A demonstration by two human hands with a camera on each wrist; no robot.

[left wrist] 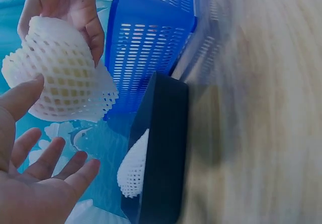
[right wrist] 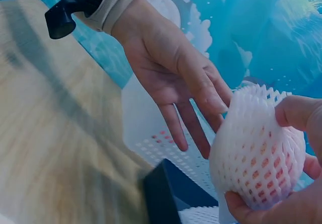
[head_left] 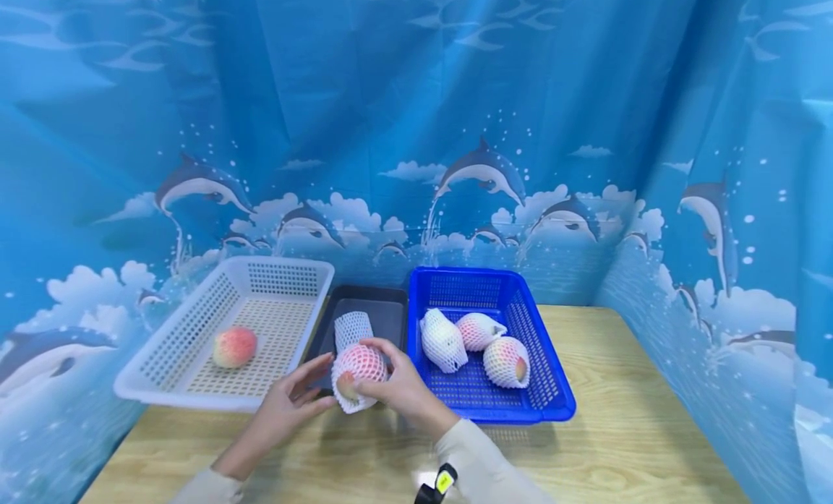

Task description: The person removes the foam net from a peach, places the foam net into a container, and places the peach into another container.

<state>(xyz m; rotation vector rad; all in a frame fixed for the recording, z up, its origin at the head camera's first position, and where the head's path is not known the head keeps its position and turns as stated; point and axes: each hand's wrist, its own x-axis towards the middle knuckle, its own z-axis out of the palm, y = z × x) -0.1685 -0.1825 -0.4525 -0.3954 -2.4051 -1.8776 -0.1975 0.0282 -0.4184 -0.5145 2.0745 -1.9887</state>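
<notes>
In the head view, your netted peach (head_left: 359, 370) hides the near end of the foam net (head_left: 352, 329) in the dark tray (head_left: 390, 312), and the bottom edge cuts off your sleeves (head_left: 478, 457). The yellow label (head_left: 445, 481) beside your right sleeve is too small to read. Your left wrist view crops your left hand (left wrist: 35, 194) and blurs the table (left wrist: 251, 133).

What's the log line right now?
right hand: grips netted peach; left hand: beside it; dark tray: foam net; white basket: one bare peach; blue basket: three netted fruits
</notes>
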